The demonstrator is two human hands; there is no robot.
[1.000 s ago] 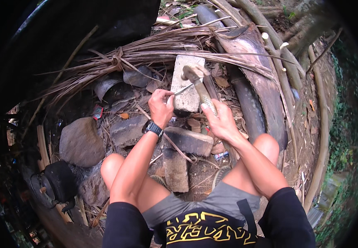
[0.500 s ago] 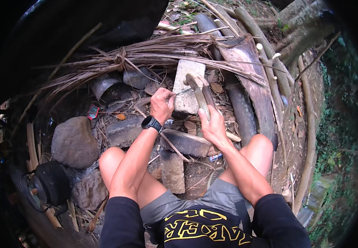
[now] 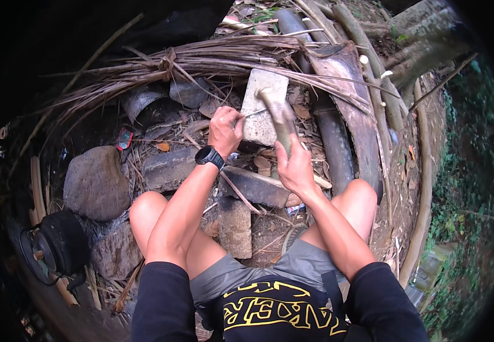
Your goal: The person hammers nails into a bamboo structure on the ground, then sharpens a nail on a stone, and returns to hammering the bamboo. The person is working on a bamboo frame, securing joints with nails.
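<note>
- The thin rod (image 3: 256,113), dark and narrow, reaches from the left fingers out over the pale, rectangular block (image 3: 258,130); whether it rests on the block or is lifted a little cannot be told from above.
- The hammer (image 3: 283,126) stands over the same block, its handle slanting up and away from the person; its head is blurred, so contact with the rod or the block is unclear.
- The work in hand appears to be striking the rod on the block. Another blow would call for a steady rod and fingertips kept clear of the hammer's head.
- The left hand (image 3: 226,131) has a narrow grip, thumb and fingers pinched on the near end of the rod, just beside the block's left edge. A black watch (image 3: 209,156) sits on that wrist.
- The right hand (image 3: 296,170) has its grip wrapped round the lower handle, thumb laid along it.
- Nearer the knees lie a sooty brick (image 3: 254,187) and a paler brick (image 3: 235,229).
- Beyond the block runs a bundle of dry fronds (image 3: 207,64); to its right lies a dark bamboo pole (image 3: 335,139).
- Farther left are a rounded stone (image 3: 97,183) and a blackened kettle (image 3: 63,242).
</note>
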